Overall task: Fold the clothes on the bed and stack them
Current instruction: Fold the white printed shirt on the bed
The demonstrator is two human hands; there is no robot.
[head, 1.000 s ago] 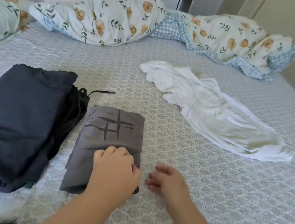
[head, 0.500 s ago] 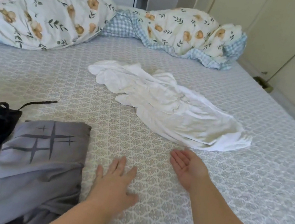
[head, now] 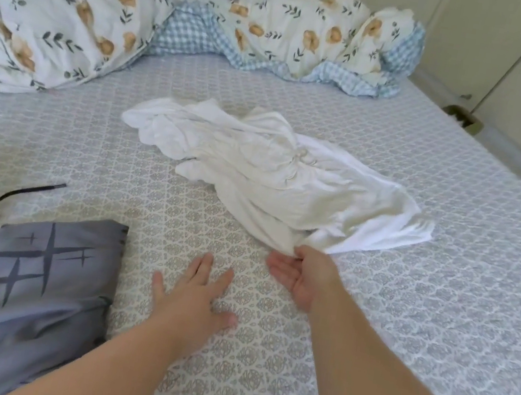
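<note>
Just beyond right hand (head: 302, 279): white garment (head: 267, 170)

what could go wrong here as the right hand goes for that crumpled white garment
1. The right hand touches only the near hem of the white garment; pulling from one edge may drag it closer still bunched, so it would need spreading first.
2. The left hand lies flat on the bed sheet right beside the folded grey shirt; a sweep leftward could disturb that fold.
</note>
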